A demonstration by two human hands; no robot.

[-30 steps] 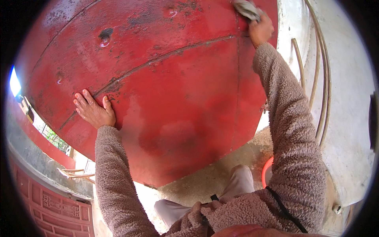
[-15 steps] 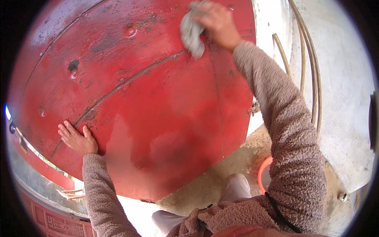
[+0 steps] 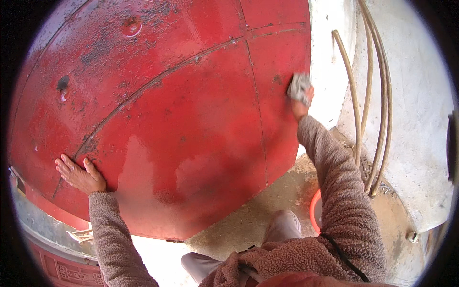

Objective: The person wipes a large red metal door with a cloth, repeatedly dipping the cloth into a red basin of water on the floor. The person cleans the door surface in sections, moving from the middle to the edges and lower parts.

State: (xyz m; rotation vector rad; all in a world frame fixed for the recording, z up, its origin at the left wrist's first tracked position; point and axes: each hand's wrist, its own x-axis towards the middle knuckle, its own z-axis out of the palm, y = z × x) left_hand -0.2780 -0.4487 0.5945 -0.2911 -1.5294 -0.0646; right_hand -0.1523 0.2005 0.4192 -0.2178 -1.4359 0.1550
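Person's right hand (image 3: 303,100) clutches grey cloth (image 3: 299,86) (hand slightly blurred) at right edge of red panel (image 3: 205,115). Left hand (image 3: 82,176) lies palm-down on panel's lower left, fingers spread wide.

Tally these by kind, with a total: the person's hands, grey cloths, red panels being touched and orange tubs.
Hands: 2, the left hand and the right hand
Cloths: 1, the grey cloth
Panels: 1, the red panel
Tubs: 1, the orange tub, partly hidden by the sleeve
Total: 5
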